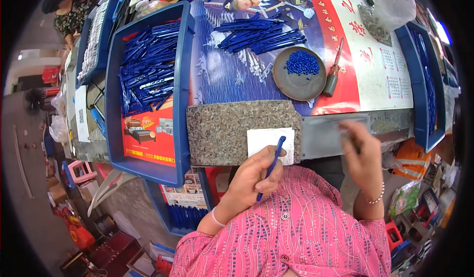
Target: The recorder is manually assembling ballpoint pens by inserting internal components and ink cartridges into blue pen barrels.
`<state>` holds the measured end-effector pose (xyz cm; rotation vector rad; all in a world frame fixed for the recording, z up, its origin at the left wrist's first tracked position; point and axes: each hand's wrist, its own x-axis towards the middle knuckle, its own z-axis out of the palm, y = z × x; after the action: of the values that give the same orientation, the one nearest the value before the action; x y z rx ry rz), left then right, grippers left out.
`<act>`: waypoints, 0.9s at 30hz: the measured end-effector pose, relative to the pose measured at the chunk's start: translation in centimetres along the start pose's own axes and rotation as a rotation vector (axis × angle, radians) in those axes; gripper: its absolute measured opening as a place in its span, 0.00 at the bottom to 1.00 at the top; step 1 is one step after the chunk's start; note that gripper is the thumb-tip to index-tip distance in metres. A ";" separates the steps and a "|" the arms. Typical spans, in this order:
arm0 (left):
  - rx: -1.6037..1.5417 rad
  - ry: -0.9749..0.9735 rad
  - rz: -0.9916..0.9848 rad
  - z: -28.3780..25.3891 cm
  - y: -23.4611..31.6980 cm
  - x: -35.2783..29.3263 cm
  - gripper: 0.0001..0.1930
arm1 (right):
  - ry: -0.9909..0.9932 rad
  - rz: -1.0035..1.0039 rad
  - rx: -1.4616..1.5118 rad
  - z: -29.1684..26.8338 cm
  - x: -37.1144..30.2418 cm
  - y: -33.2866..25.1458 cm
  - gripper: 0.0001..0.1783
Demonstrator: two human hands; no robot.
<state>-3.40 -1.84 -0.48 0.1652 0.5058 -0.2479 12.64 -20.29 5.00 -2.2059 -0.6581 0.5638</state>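
My left hand [254, 176] is closed around a slim blue pen-shaped stick [270, 171], which slants with its blunt knobbed end up. Beneath that end lies a white paper pad [266, 136] on a speckled stone slab [222, 124]. My right hand [363, 153] is off to the right by a grey metal plate [323, 136], touching nothing that I can see. Motion smears its fingers, so whether they pinch something does not show. Farther back, a round dish [289, 87] holds many tiny blue pieces [302, 63]. A pile of similar blue sticks [259, 33] lies behind it.
A blue tray [183, 99] of blue sticks stands at left, another blue tray [419, 87] at right. A screwdriver [333, 74] lies beside the dish. A clear plastic bag [395, 5] sits back right. Another person [79, 10] is at far left.
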 end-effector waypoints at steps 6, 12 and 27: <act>-0.246 -0.083 -0.116 -1.0 -0.4 0.2 0.11 | -0.193 -0.377 -0.158 3.9 -1.1 -2.9 0.16; -0.243 -0.105 -0.059 -1.2 -0.5 -0.3 0.12 | -0.188 -0.406 -0.289 4.6 -1.2 -3.9 0.17; -0.322 -0.112 -0.051 -2.1 -0.7 -0.2 0.11 | -0.492 0.254 1.386 4.6 -0.3 -2.6 0.25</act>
<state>-4.70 -2.00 -2.31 -0.1742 0.4328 -0.2209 9.00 -16.51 4.15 -0.8270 -0.0760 1.2307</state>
